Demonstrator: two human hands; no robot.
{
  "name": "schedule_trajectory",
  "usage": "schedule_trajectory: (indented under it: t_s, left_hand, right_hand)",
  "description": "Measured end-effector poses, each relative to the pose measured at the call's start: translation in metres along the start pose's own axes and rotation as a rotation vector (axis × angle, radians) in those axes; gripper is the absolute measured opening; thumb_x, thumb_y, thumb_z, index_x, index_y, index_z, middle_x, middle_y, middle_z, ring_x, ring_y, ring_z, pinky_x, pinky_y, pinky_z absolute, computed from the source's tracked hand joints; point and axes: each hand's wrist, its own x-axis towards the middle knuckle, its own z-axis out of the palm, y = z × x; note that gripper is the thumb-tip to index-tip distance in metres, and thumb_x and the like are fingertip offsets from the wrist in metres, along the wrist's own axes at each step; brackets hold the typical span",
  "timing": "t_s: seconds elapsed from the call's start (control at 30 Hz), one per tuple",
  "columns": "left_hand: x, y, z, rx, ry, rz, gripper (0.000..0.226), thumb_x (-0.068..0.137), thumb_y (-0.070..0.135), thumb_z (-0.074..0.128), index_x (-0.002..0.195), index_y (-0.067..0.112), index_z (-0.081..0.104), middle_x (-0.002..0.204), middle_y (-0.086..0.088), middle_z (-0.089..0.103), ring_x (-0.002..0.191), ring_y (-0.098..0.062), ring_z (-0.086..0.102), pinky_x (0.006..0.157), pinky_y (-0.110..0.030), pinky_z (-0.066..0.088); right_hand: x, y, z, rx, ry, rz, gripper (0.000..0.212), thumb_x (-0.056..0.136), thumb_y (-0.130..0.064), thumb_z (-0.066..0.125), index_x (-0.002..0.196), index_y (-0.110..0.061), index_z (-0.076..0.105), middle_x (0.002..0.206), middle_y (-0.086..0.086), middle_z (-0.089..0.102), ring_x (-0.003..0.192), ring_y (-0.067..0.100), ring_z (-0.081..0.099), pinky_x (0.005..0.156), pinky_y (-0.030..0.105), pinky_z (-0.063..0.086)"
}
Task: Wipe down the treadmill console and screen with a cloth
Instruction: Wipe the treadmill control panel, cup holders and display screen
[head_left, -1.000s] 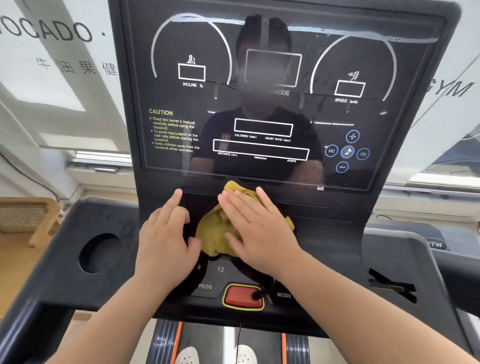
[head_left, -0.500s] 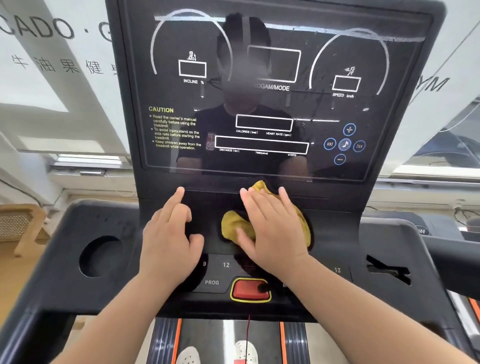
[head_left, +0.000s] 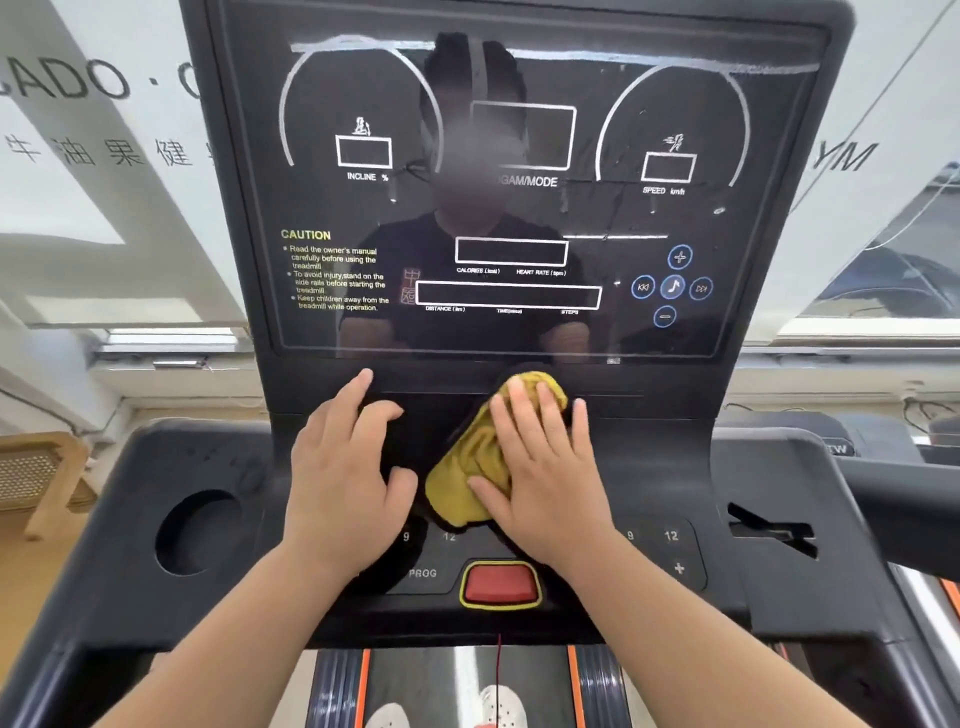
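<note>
while our flat right hand (head_left: 545, 478) presses the crumpled yellow cloth (head_left: 470, 467) and our empty left hand (head_left: 345, 478) braces open-palmed, the red stop button (head_left: 500, 583) at six o'clock risks a bump.

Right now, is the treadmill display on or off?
Off, as far as shows: the screen has only printed labels and empty readout boxes, no lit digits, and its dark glass mirrors the person.

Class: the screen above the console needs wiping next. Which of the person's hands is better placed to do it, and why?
Likely the right hand: it presses the yellow cloth just below the screen. The left hand lies flat, bare, on the console.
</note>
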Motion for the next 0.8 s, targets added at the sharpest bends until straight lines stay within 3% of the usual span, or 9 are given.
schedule_trajectory:
  t_s: [0.17, 0.37, 0.57, 0.7, 0.8]
  left_hand:
    - [0.018, 0.022, 0.006, 0.030, 0.020, 0.043, 0.052, 0.069, 0.022, 0.061, 0.120, 0.013, 0.061, 0.151, -0.013, 0.044, 0.129, -0.038, 0.046, 0.104, -0.053, 0.038]
    - [0.042, 0.044, 0.010, 0.096, 0.034, 0.100, 0.058, 0.068, 0.024, 0.063, 0.124, 0.012, 0.061, 0.151, -0.015, 0.044, 0.129, -0.040, 0.047, 0.103, -0.055, 0.041]
    - [0.054, 0.051, 0.004, 0.137, 0.126, 0.103, 0.051, 0.072, 0.033, 0.059, 0.118, 0.012, 0.064, 0.142, -0.013, 0.050, 0.118, -0.037, 0.051, 0.094, -0.050, 0.042]
    - [0.070, 0.059, 0.001, 0.152, 0.206, 0.139, 0.053, 0.071, 0.032, 0.067, 0.119, 0.009, 0.064, 0.147, -0.017, 0.047, 0.129, -0.041, 0.049, 0.104, -0.052, 0.039]
    - [0.086, 0.073, -0.002, 0.181, 0.246, 0.141, 0.060, 0.072, 0.034, 0.067, 0.127, 0.011, 0.061, 0.154, -0.017, 0.042, 0.140, -0.043, 0.039, 0.112, -0.058, 0.032]
  right_hand:
    - [0.006, 0.045, -0.013, 0.034, 0.017, 0.352, 0.098, 0.099, -0.073, 0.028, 0.163, -0.004, 0.004, 0.170, 0.028, 0.001, 0.158, 0.044, -0.004, 0.124, 0.064, -0.003]
    - [0.058, 0.089, -0.040, 0.087, 0.112, 0.533, 0.107, 0.094, -0.075, 0.030, 0.161, 0.002, 0.000, 0.166, 0.037, -0.006, 0.154, 0.053, -0.005, 0.122, 0.070, 0.000]
    - [0.137, 0.119, -0.098, -0.002, 0.263, 0.425, 0.117, 0.084, -0.087, 0.034, 0.163, -0.006, 0.003, 0.169, 0.030, -0.002, 0.154, 0.054, -0.001, 0.119, 0.077, 0.001]
    - [0.170, 0.112, -0.120, -0.082, 0.294, 0.252, 0.124, 0.077, -0.095, 0.034, 0.164, -0.012, 0.006, 0.171, 0.024, 0.002, 0.156, 0.051, 0.002, 0.118, 0.077, 0.002]
    - [0.167, 0.108, -0.117, -0.143, 0.296, 0.047, 0.115, 0.082, -0.090, 0.037, 0.165, -0.016, 0.010, 0.172, 0.020, 0.002, 0.157, 0.048, 0.002, 0.120, 0.074, 0.000]
